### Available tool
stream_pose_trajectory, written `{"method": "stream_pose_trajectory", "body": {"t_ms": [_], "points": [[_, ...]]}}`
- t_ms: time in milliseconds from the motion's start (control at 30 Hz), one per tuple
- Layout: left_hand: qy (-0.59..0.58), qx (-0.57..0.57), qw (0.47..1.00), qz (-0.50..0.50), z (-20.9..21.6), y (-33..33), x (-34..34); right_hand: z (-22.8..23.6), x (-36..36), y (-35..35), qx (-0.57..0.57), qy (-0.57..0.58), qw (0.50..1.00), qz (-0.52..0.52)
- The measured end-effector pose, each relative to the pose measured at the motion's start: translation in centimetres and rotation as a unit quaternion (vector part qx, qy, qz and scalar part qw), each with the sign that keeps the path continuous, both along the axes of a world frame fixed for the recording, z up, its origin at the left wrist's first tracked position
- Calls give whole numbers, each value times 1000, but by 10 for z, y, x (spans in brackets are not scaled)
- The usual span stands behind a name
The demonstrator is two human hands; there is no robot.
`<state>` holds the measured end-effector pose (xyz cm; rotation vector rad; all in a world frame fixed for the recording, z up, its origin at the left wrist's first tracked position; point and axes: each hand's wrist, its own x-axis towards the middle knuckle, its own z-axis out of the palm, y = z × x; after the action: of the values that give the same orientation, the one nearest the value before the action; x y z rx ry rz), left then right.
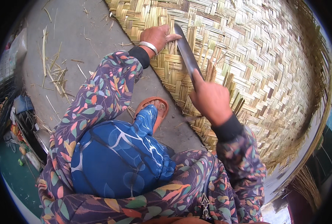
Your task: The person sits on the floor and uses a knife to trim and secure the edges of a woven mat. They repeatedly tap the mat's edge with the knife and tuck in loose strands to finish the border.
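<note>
Knife over mat; loose strips left, on floor.

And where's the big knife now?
In the head view, the knife is just right of centre, toward the top, over the woven mat. The right grip holds it, its tip beside the left grip.
</note>
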<state>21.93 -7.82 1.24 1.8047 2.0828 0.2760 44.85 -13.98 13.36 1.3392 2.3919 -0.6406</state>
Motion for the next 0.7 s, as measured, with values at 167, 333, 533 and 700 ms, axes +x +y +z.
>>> {"method": "stream_pose_trajectory", "body": {"t_ms": [167, 333, 533, 700], "points": [[-13, 1, 1000, 18, -8, -2, -2, 67, 64, 3, -76, 36, 996, -9], [-110, -39, 993, 7, -3, 18, -22, 80, 81, 15, -124, 128, 962, -206], [-57, 42, 997, 22, -6, 24, -7, 64, 87, 8, -269, 310, 853, -322], [-486, -186, 841, 147, 30, 9, 19, 82, 85, 11, -354, 334, 783, -387]]}}
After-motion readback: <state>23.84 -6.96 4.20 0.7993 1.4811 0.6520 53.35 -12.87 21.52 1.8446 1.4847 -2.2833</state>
